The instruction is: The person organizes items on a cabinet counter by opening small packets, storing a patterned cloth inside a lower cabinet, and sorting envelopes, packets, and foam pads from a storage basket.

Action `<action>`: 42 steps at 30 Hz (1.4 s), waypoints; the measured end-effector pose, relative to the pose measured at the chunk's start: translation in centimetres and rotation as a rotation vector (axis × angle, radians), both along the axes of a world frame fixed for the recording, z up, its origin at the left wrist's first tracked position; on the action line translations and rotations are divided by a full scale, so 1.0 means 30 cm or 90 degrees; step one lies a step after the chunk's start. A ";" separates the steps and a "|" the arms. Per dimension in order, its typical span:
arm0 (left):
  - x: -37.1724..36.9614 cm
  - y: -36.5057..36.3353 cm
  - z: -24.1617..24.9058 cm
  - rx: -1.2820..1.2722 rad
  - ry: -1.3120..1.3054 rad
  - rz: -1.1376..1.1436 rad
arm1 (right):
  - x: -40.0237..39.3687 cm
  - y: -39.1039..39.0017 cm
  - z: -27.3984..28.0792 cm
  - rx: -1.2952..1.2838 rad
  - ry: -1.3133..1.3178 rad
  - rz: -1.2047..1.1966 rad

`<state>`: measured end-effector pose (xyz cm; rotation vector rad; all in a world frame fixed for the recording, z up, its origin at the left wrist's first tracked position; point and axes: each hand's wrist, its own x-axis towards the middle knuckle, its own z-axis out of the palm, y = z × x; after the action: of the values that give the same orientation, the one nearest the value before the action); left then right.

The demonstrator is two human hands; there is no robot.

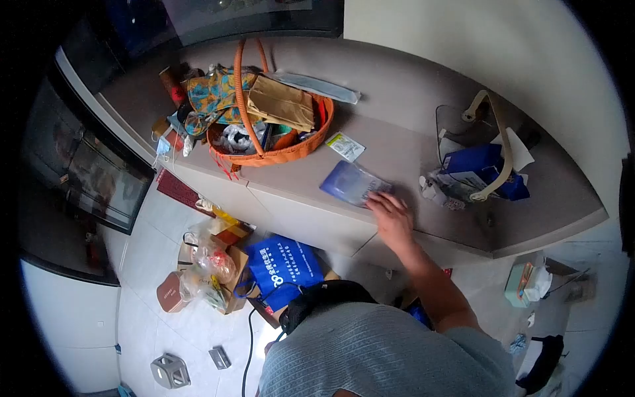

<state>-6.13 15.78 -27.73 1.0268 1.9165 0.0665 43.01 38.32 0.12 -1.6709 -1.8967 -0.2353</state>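
Observation:
My right hand (391, 218) is at the front edge of the grey counter, its fingers curled over the near corner of a blue and clear plastic packet (352, 182). The packet lies almost flat on the counter, tilted toward me. Just behind it rests a small white and green packet (345, 147). To the left stands an orange woven basket (291, 154) with a tall handle, filled with a brown paper bag (281, 104), a patterned cloth (215, 96) and other items. My left hand is out of the picture.
On the counter's right stand a blue box (473, 162) and a cream curved handle (508, 155) among crumpled plastic. Below, a blue shopping bag (284, 268), cardboard boxes and plastic bags crowd the floor. A grey stool (170, 370) and a green tissue box (519, 284) are also there.

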 end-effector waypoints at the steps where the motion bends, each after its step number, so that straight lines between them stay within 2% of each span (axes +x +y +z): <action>1: -0.001 0.007 0.002 0.005 0.002 0.000 | 0.029 -0.021 0.015 0.004 -0.003 0.000; 6: 0.009 0.037 0.005 0.005 0.004 0.000 | 0.159 -0.114 -0.004 0.005 0.057 -0.061; 9: 0.014 0.044 0.001 0.004 0.005 -0.003 | 0.149 -0.141 0.006 -0.034 0.031 -0.075; 11: 0.018 0.052 0.000 0.006 0.006 -0.002 | 0.121 -0.130 0.050 -0.005 0.033 -0.062; 17: 0.020 0.046 0.014 0.014 0.005 0.015 | 0.031 0.073 0.116 0.036 0.132 0.031; 20: 0.019 0.040 0.018 0.018 0.006 0.024 | -0.008 0.220 0.143 -0.019 0.135 0.021; 24: 0.019 0.033 0.024 0.015 0.005 0.036 | -0.001 0.472 0.010 -0.093 0.075 -0.034; 26: 0.016 0.040 0.026 0.013 0.005 0.040 | -0.008 0.527 0.011 -0.125 0.052 -0.065; 28: 0.017 0.042 0.019 0.013 0.005 0.046 | -0.024 0.565 0.026 -0.279 -0.049 -0.146; 32: 0.024 0.028 0.006 0.010 0.000 0.062 | -0.029 0.593 0.040 -0.247 -0.097 -0.121; 34: 0.028 0.027 0.002 0.006 -0.002 0.071 | -0.011 0.585 0.059 -0.355 -0.198 -0.156; 35: 0.034 0.019 0.002 0.006 -0.002 0.076 | -0.010 0.584 0.067 -0.350 -0.202 -0.151; 37: 0.038 0.012 0.002 0.004 -0.001 0.083 | -0.026 0.574 0.116 -0.139 -0.095 -0.163; 38: 0.042 0.009 0.001 0.001 -0.001 0.089 | -0.037 0.583 0.146 -0.134 -0.097 -0.158; 40: 0.050 0.009 0.005 -0.001 0.000 0.095 | -0.085 0.595 0.234 0.081 0.112 -0.011; 42: 0.052 0.012 0.004 -0.002 0.001 0.098 | -0.154 0.610 0.321 0.080 0.100 0.031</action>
<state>-4.57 16.13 -27.60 0.8759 1.9936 0.1516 38.38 56.64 9.76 -1.5124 -1.7671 -0.1938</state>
